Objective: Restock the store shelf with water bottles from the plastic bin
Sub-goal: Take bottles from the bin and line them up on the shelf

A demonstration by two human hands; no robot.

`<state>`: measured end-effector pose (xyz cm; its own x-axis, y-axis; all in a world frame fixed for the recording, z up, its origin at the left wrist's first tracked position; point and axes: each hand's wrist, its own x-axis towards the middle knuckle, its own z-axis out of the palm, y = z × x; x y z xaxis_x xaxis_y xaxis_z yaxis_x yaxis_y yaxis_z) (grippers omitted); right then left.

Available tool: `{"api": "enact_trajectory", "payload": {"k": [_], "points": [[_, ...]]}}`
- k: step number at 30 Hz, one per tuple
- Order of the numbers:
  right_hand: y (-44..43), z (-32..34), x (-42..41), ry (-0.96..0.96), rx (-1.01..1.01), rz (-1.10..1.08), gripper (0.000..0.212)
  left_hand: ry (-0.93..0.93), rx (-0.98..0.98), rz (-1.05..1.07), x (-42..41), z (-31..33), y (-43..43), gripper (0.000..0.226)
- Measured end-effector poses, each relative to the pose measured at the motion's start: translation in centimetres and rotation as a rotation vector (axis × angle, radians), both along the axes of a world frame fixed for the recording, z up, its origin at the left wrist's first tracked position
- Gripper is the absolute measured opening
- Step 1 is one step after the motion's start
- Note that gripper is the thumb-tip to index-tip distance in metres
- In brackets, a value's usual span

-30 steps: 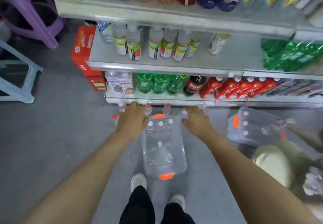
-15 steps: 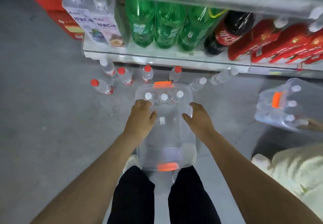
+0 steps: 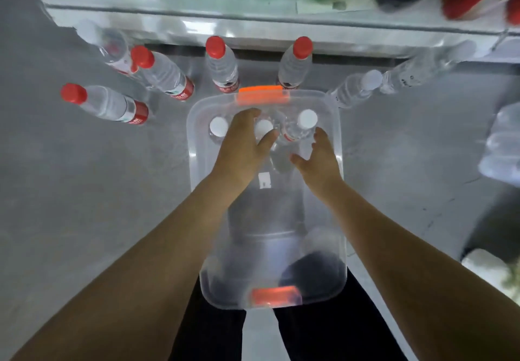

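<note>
— Reaching into the plastic bin, which hand is nearer to a bottle?

— The left hand: open fingers over the middle white-capped bottle, not yet closed on it. The right hand is open, holding nothing.

— What does the bin hold?

— Three upright bottles at its far end, caps upward.

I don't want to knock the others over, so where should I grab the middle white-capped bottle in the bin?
Probably grip the middle bottle around its neck just under the cap, coming straight down: it stands upright, close between two neighbours at the far end of the bin, sides crowded.
</note>
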<state>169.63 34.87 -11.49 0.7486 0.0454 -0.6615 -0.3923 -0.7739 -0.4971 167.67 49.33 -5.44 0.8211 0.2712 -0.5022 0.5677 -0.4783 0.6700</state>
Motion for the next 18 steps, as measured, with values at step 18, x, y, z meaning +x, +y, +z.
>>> {"api": "enact_trajectory", "payload": {"k": [18], "points": [[1.6, -4.0, 0.6, -0.164, 0.320, -0.364, 0.070, -0.193, 0.047, -0.089, 0.8, -5.1, 0.3, 0.027]]}}
